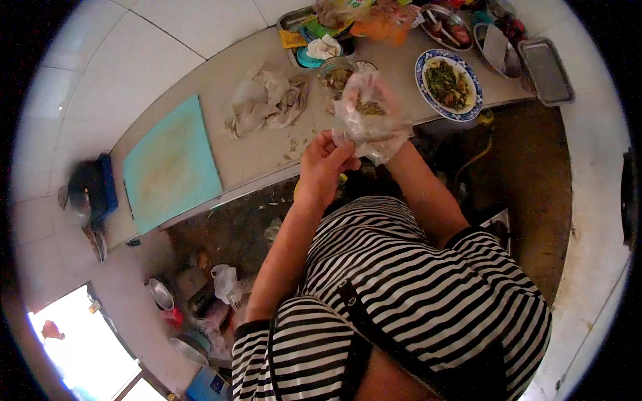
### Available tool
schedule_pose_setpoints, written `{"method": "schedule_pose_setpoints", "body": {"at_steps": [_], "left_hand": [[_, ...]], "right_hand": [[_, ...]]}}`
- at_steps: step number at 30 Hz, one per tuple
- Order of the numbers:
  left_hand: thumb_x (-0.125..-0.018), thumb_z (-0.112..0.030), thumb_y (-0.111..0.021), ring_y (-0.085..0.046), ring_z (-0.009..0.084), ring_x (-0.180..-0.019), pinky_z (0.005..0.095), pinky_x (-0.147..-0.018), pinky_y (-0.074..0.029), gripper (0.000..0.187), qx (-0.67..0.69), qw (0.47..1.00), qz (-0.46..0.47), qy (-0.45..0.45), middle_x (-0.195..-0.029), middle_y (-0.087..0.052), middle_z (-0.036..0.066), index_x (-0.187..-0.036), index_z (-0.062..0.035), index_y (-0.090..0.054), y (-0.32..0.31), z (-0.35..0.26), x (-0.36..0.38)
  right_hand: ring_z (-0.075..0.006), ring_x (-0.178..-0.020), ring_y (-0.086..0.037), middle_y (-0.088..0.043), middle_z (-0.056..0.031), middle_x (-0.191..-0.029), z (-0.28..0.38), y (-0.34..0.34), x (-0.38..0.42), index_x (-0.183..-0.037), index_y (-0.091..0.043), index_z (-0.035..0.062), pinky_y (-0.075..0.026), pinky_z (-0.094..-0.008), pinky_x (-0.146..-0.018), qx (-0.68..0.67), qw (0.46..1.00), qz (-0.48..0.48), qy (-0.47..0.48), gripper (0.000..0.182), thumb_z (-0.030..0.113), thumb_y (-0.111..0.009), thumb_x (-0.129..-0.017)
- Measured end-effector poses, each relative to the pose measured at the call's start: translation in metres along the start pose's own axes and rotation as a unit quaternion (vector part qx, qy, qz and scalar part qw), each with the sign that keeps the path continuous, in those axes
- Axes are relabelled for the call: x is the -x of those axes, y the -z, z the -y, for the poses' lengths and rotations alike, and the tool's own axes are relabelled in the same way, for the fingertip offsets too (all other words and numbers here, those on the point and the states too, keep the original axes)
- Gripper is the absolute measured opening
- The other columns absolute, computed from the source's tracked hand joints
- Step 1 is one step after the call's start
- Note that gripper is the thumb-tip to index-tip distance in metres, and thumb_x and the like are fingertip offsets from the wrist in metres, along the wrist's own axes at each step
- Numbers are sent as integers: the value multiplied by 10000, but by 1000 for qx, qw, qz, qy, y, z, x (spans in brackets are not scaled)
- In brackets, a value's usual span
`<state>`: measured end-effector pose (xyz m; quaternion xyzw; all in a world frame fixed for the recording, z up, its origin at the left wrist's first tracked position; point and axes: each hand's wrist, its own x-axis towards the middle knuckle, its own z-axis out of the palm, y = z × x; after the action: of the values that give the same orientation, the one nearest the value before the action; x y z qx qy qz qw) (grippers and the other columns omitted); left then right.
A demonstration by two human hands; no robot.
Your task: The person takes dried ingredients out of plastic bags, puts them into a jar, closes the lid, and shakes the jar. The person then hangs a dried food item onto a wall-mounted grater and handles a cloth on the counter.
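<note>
A clear plastic bag (383, 137) is held between both hands at the counter's front edge. My left hand (322, 160) pinches the bag's near left side between thumb and fingers. My right hand (369, 93) is seen through the clear plastic, inside or behind it, with its fingers curled around some greenish-brown bits (370, 107). Just behind the hands stands a glass jar (336, 75) with brown pieces in it. To the left of the bag lies a crumpled, pale plastic bag or cloth (266, 100).
A turquoise cutting board (170, 164) lies at the counter's left. On the right are a blue-rimmed plate (476, 83) of cooked greens, metal bowls (447, 28) and a metal tray (547, 71). A knife block (105, 184) is at far left.
</note>
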<state>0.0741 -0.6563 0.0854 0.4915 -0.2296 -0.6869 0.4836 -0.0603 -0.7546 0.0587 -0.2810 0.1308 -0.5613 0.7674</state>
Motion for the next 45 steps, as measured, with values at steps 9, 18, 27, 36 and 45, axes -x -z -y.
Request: {"method": "schedule_pose_setpoints", "body": {"at_steps": [9, 18, 27, 36, 45], "left_hand": [[-770, -184, -724, -602, 191, -767, 320, -684, -516, 507, -254, 955, -22, -153, -898, -596, 123, -1167, 12, -477, 2, 23, -49], [-632, -152, -784, -395, 365, -1197, 477, -975, -332, 847, -492, 748, -125, -429, -1258, -427, 194, -1339, -48, -329, -16, -32, -93], [-601, -158, -790, -377, 410, -1197, 526, -1001, -285, 952, -510, 726, -155, -434, -1272, -414, 223, -1387, -48, -264, -30, -22, -118], [-572, -60, -746, -430, 397, -1135, 441, -966, -371, 910, -407, 765, -168, -469, -1210, -479, 206, -1368, -30, -305, -24, -13, -134], [-551, -48, -763, -438, 366, -1155, 421, -981, -374, 968, -350, 789, -159, -479, -1240, -483, 175, -1390, -34, -281, -20, -10, -135]], "right_hand": [[-173, -793, -575, -572, -30, -851, 39, 20, -28, -875, -564, 104, -514, -294, -766, -353, 927, -53, -117, 196, 299, -564, -891], [-182, -745, -559, -540, -90, -869, 52, 45, -64, -918, -501, 35, -494, -332, -680, 551, 788, -37, 271, 152, 36, -606, -807], [-196, -837, -606, -603, -99, -969, 25, 82, -97, -1011, -588, -6, -498, -313, -753, 617, 727, -18, 300, 231, 174, -606, -868], [-276, -935, -622, -652, -91, -1023, 17, 35, -98, -1115, -631, 144, -500, -398, -833, 618, 757, -37, 209, 331, 183, -595, -788], [-266, -1107, -556, -615, -128, -1139, 31, 40, -105, -1172, -608, 97, -407, -386, -982, 801, 483, 177, 308, 370, 143, -546, -810]]}}
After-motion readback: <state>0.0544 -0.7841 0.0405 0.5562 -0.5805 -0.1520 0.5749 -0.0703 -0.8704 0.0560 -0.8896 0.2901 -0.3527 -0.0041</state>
